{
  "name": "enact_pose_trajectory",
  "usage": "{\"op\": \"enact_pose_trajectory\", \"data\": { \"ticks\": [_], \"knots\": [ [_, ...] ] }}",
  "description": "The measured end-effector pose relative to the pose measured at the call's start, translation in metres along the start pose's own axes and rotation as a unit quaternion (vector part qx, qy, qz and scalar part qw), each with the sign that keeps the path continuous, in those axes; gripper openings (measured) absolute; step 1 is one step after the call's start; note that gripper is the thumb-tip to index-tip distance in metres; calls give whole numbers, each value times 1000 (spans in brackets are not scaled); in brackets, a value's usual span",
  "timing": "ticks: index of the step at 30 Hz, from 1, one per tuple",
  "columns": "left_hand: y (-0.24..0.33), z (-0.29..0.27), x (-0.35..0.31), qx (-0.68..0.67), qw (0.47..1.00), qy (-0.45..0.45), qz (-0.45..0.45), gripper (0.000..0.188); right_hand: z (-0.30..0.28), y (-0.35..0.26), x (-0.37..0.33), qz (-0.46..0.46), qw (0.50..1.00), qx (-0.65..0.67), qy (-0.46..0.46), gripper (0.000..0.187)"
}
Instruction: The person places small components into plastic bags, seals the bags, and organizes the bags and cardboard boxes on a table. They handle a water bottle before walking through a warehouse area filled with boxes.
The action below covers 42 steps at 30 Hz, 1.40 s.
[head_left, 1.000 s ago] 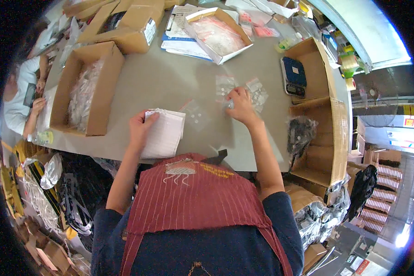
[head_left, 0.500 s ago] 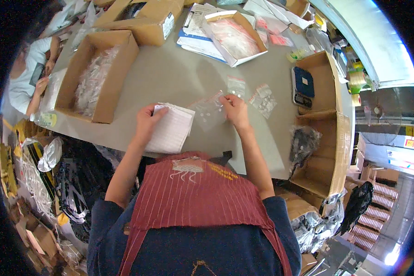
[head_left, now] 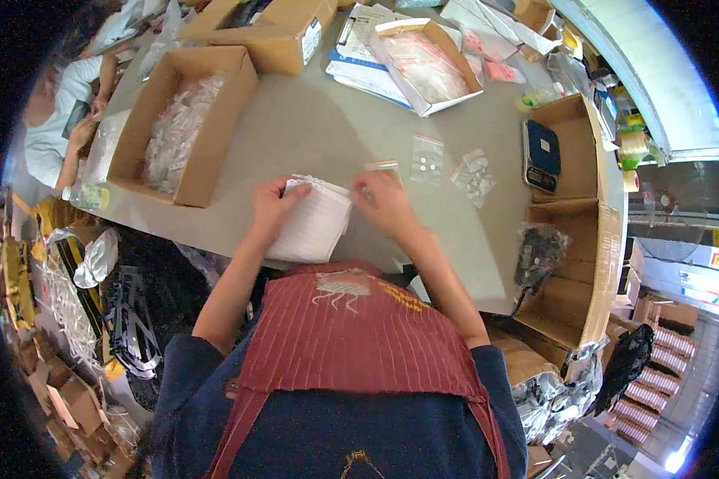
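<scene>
My left hand grips a stack of white paper sheets along its left edge, thumb on top. The stack is held low over the table's near edge, just in front of my apron. At its upper right corner my right hand has its fingers bent and pinched on the paper edge, slightly blurred. A clear zip bag lies behind and under my right hand, mostly covered by it. Farther right lie a zip bag with small round white pieces and another zip bag with several small pale pieces.
An open carton of clear bags stands left; a shallow box of red-edged bags sits on papers at the back. Right are a small scale and open cartons. A person sits at the far left.
My right hand has moved left from the zip bag to the paper stack's corner, now covering most of that bag. The left hand keeps hold of the sheets. The whole view has shifted slightly.
</scene>
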<state>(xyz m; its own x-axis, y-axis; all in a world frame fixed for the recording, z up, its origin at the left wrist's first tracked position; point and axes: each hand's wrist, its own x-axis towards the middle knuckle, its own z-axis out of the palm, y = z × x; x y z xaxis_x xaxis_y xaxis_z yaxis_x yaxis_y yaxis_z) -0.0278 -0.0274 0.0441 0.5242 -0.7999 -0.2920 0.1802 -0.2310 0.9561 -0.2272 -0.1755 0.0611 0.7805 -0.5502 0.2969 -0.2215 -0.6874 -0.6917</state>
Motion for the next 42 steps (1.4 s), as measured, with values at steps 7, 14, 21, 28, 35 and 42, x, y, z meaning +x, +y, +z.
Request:
{"op": "enact_pose_trajectory", "data": {
  "ticks": [7,14,21,28,35,42],
  "knots": [
    [2,-2,-1,2,1000,-12,10,23,33,-21,31,-62,996,-48,-47,15],
    [-22,-4,9,16,1000,7,15,22,33,-18,25,-155,983,-100,-10,12],
    [-17,1,2,-49,999,7,3,23,-30,53,-16,4,990,-122,69,14],
    [-6,-2,3,4,1000,-15,6,23,-11,65,-33,7,982,-176,67,9],
    [-17,-2,6,-31,999,15,7,28,-5,51,-32,10,963,-257,76,11],
    [38,-25,60,-18,989,57,135,41,-13,51,-33,154,946,-248,139,27]
  ]
}}
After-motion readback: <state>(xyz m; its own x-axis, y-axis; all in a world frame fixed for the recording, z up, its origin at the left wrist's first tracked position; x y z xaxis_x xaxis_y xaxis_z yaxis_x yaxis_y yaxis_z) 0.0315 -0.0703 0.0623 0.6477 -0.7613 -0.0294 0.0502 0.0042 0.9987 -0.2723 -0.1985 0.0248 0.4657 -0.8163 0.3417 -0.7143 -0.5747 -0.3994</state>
